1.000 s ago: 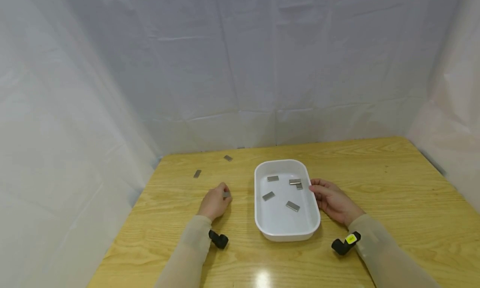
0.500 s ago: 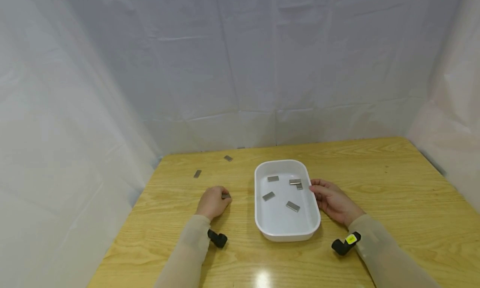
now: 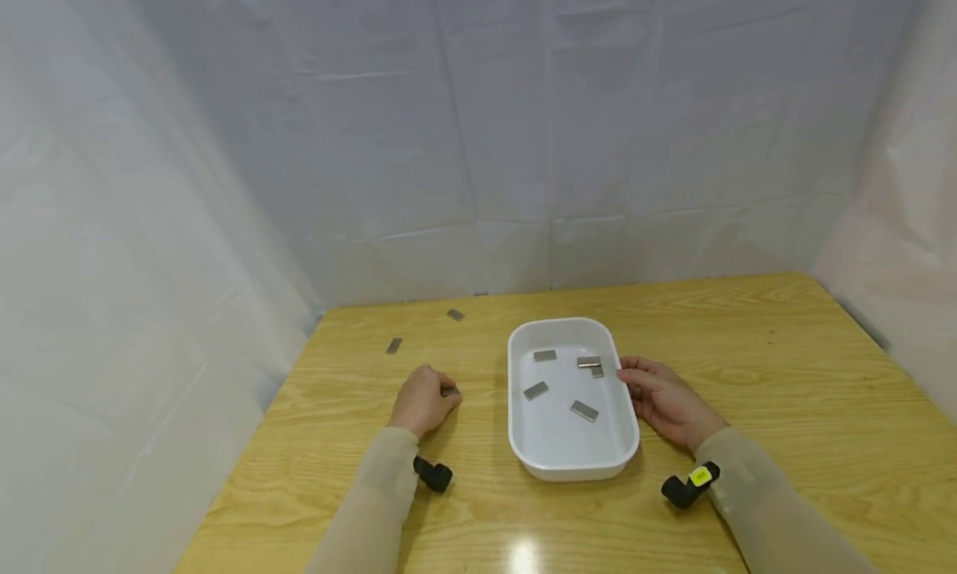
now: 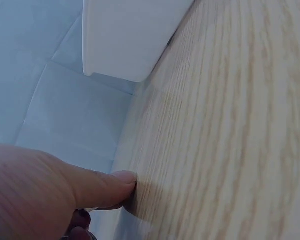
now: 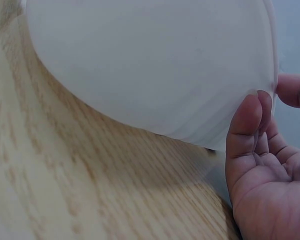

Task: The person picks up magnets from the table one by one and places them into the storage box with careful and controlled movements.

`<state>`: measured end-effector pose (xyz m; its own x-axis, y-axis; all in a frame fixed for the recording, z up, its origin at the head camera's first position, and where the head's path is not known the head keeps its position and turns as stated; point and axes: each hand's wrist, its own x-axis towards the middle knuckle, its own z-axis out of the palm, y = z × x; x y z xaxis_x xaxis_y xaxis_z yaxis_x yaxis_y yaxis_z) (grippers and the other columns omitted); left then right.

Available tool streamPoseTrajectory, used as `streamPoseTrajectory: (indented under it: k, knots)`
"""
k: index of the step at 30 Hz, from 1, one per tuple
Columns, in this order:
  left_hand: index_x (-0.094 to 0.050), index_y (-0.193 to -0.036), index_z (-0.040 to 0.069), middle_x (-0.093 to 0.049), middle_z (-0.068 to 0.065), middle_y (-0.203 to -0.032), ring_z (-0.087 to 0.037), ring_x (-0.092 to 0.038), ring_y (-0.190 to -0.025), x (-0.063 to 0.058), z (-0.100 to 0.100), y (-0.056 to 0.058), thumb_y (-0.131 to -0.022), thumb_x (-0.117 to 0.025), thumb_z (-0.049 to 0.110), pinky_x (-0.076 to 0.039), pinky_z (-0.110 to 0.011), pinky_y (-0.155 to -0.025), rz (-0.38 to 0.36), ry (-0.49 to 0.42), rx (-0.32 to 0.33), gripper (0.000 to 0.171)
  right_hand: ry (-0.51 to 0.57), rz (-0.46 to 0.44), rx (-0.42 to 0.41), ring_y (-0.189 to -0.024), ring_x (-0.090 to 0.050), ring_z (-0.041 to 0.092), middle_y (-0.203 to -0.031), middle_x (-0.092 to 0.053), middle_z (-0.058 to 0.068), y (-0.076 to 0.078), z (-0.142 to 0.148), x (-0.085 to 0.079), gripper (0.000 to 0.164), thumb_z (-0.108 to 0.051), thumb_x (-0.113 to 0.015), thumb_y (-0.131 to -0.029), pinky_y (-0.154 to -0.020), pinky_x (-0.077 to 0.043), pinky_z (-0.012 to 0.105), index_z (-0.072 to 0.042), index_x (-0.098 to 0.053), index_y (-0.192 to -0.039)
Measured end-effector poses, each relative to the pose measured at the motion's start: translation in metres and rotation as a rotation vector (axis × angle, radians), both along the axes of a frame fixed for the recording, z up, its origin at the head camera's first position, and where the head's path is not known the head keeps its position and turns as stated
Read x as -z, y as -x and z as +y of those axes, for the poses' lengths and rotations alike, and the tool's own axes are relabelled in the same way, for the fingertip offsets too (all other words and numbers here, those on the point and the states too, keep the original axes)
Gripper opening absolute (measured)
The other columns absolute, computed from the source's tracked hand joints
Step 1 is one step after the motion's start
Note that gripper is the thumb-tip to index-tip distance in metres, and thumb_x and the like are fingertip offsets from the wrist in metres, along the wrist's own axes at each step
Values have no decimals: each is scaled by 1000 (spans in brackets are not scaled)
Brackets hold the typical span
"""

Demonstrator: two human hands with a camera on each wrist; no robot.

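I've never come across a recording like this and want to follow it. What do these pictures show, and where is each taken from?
There is no machine, just a person's two bare hands. The wide picture comes from a camera worn on the head; the two close-ups come from small black cameras, one on each wrist. On the wooden table stands a white tub with five small gray pieces inside; two loose pieces lie beyond the left hand. That hand seems to pinch another piece, half hidden by its fingers. The right hand holds the tub by its side.
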<state>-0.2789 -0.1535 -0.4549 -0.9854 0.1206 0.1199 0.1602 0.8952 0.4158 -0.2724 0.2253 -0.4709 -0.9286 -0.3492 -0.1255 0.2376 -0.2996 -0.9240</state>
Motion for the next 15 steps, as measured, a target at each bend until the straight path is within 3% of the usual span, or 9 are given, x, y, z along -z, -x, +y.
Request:
streamPoseTrajectory:
  k: [6,15]
  knots:
    - [-76,-95,8,-69,-4,-94,-21,-64,-87,-2,-2,1,-86,-74,20,-52,-38,-77,-7,-2,10,15,10,-8,3,-93,-58,15,-107,-58,6,1,0,2,35,-14,-60,-96,-82,-51,28,2,-42,-122]
    - [-73,-94,8,-68,-5,-94,-22,-63,-87,-5,-3,0,-85,-75,22,-52,-39,-78,-29,34,-2,17,8,-4,3,-93,-58,14,-106,-58,5,1,0,2,35,-15,-60,-96,-82,-51,28,2,-43,-121]
